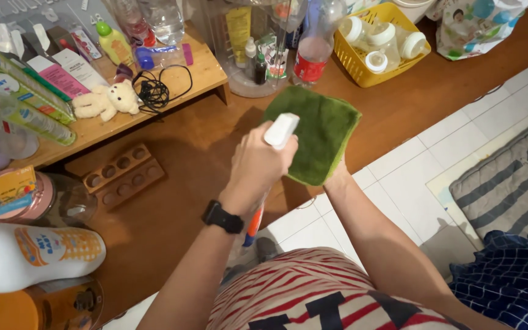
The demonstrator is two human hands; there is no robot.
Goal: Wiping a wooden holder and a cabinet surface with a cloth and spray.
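Note:
My left hand (258, 165), with a black watch on its wrist, grips a spray bottle (280, 130); its white head points at a green cloth (316, 131). The bottle's orange and blue lower part shows below my wrist. My right hand (337, 173) holds the green cloth up from beneath, spread open in front of the nozzle; the cloth hides most of that hand. Both hands are over a brown wooden floor.
A low wooden shelf (206, 73) at the left carries boxes, bottles, a small teddy bear (106, 99) and a black cable. A wooden tray with round holes (120, 174) lies below it. A yellow basket (379, 46) of baby bottles stands behind. A striped mat (514, 183) lies right.

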